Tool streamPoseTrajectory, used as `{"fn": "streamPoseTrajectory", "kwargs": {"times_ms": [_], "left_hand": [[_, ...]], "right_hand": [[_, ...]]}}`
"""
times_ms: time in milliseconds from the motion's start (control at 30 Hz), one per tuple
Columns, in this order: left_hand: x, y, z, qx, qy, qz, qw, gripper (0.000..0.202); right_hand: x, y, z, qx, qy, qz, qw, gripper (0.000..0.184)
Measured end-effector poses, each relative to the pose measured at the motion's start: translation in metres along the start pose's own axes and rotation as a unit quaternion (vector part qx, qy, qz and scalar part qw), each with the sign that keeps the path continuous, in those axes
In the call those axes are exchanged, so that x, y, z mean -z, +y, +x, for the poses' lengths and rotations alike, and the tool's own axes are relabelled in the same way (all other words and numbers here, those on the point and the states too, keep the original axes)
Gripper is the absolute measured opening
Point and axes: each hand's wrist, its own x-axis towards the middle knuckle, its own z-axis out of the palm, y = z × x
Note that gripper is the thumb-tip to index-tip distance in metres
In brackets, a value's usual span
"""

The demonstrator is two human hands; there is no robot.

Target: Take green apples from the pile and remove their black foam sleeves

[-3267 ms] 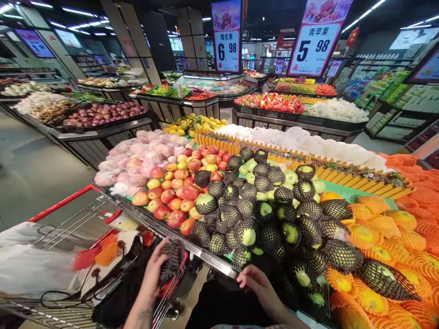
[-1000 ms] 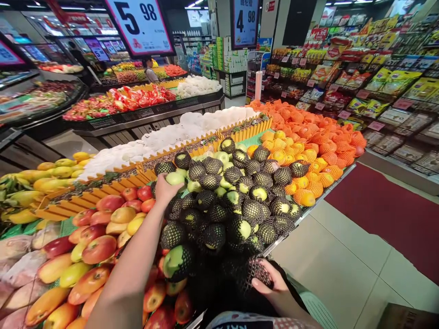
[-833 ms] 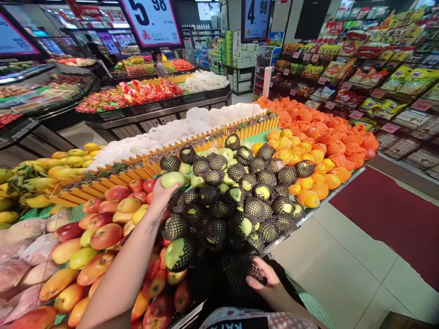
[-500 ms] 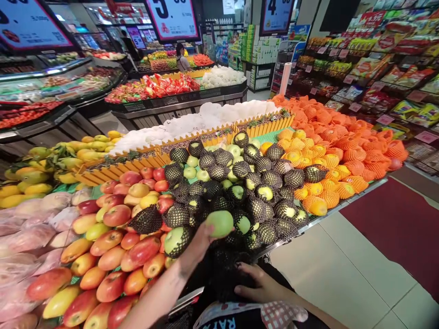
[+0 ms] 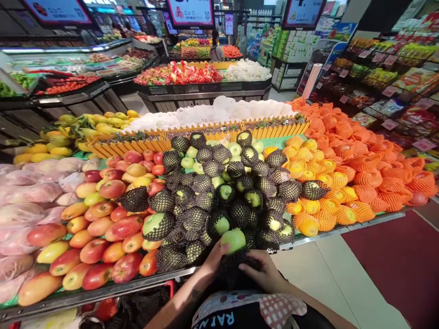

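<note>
My left hand [image 5: 216, 257] is closed around a bare green apple [image 5: 233, 240] in front of my body, at the near edge of the fruit display. My right hand [image 5: 263, 270], just to the right, is curled around a black foam net sleeve [image 5: 233, 267] below the apple. The apple sits at the upper end of the sleeve; how far it is inside I cannot tell. Directly beyond lies a heap of green apples, many in black net sleeves, such as a netted apple [image 5: 157, 226] left of my hands.
Red-and-yellow mangoes [image 5: 123, 228] lie to the left, with pink-wrapped fruit [image 5: 27, 187] farther out. Orange-netted fruit [image 5: 363, 173] fills the right. A low yellow fence [image 5: 202, 132] crosses the back, with white-wrapped fruit [image 5: 219, 109] behind it. The display's metal edge [image 5: 113, 290] runs close by.
My left hand has drawn the apple back toward my body and to the right, up against the sleeve in my right hand. The view has shifted slightly.
</note>
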Motion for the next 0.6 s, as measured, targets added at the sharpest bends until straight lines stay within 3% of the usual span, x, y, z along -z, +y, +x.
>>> {"fn": "streamPoseTrajectory", "kwargs": {"times_ms": [100, 200, 267, 433, 600], "left_hand": [[-0.015, -0.009, 0.002, -0.022, 0.050, -0.053, 0.997, 0.077], [-0.027, -0.017, 0.006, -0.088, 0.081, -0.078, 0.990, 0.084], [-0.033, -0.023, 0.008, -0.126, 0.088, -0.063, 0.986, 0.092], [-0.049, -0.036, 0.004, -0.148, 0.050, 0.032, 0.987, 0.097], [-0.062, -0.040, -0.001, -0.167, 0.135, 0.110, 0.970, 0.090]], "right_hand": [[0.023, -0.007, 0.005, 0.045, -0.091, 0.021, 0.995, 0.019], [0.039, -0.014, 0.013, 0.086, -0.220, 0.044, 0.971, 0.014], [0.045, -0.013, 0.015, 0.088, -0.273, 0.051, 0.957, 0.014], [0.047, 0.006, 0.012, 0.048, -0.291, 0.043, 0.954, 0.015], [0.048, 0.021, 0.006, 0.041, -0.268, 0.009, 0.962, 0.022]]}}
